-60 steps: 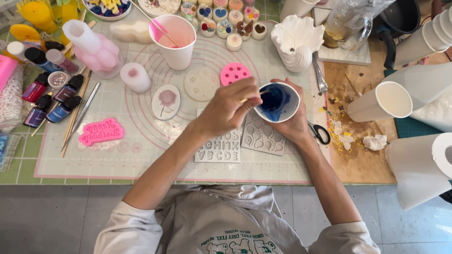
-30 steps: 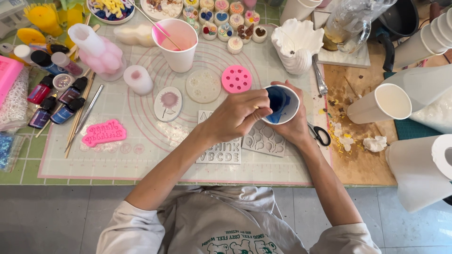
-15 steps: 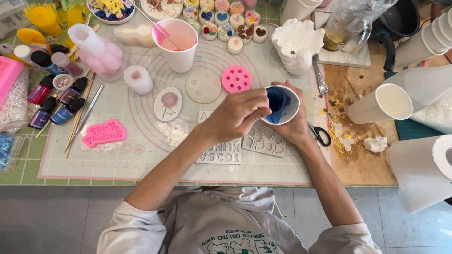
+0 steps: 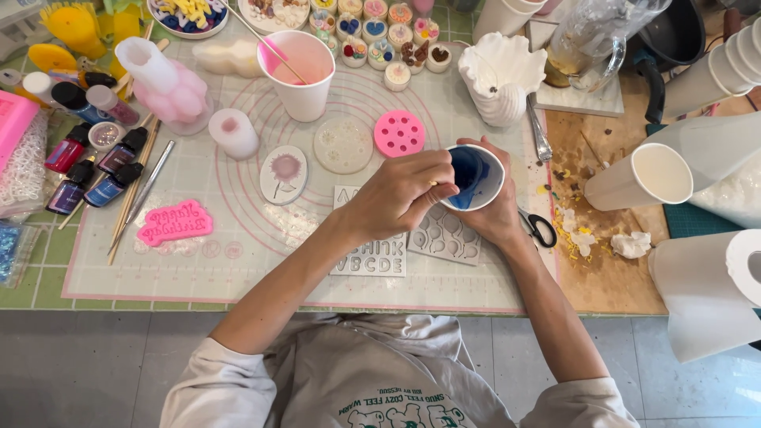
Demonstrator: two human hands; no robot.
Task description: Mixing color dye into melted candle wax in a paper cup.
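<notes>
Cradling blue cup (image 4: 474, 177), right hand (image 4: 495, 215)

Paper cup (image 4: 474, 176), glossy blue liquid inside; smooth silicone mat (image 4: 261, 254); rough stained wood board (image 4: 602, 261).

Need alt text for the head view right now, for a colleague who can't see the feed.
Seen from above, the right hand holds a paper cup of blue liquid over a silicone craft mat while the left hand reaches into it. Around them lie a round pink mould, a clear letter mould and small dye bottles.
</notes>
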